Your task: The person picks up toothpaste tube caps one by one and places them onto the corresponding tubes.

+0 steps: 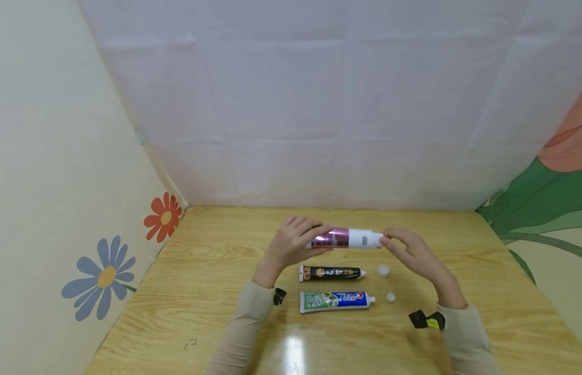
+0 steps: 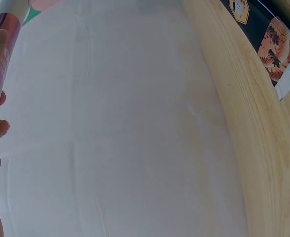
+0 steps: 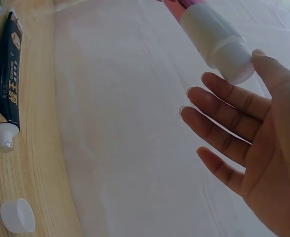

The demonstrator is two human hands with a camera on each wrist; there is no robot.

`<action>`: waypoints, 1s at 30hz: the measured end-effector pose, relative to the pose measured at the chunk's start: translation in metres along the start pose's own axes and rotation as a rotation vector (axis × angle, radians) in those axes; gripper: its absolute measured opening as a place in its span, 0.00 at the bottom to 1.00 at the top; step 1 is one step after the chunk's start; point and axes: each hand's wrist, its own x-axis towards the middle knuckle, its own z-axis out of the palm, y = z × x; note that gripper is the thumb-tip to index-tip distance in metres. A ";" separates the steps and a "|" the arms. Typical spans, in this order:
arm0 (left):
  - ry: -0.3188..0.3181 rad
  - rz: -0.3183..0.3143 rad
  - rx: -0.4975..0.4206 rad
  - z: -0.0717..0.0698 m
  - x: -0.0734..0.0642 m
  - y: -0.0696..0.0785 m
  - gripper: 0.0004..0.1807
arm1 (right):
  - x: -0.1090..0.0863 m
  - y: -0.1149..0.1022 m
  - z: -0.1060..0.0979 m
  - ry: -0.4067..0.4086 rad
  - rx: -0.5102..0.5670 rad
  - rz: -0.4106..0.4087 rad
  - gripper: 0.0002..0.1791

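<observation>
Left hand (image 1: 291,242) grips pink-and-white tube (image 1: 361,238) above tabletop (image 1: 201,291); right hand (image 1: 412,252) pinches its white cap (image 3: 235,63), other fingers extended. Black tube (image 1: 335,273), green-and-blue tube (image 1: 335,300) lie uncapped, contents hidden.

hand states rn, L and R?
Left hand: closed, holding the pink-and-white tube.
Right hand: thumb and index finger pinching that tube's white cap; other fingers extended.

Pink-white tube (image 1: 344,238) held aloft, sideways, white end right.
</observation>
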 end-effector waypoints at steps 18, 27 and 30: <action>-0.013 -0.006 0.002 -0.001 -0.003 -0.002 0.29 | 0.003 -0.004 0.002 0.022 0.015 -0.018 0.12; -0.029 -0.008 0.009 0.000 -0.004 0.000 0.29 | 0.001 -0.002 0.002 0.013 -0.017 -0.016 0.10; -0.029 -0.009 0.008 0.001 -0.004 0.000 0.29 | 0.001 -0.002 0.001 0.010 -0.021 -0.006 0.09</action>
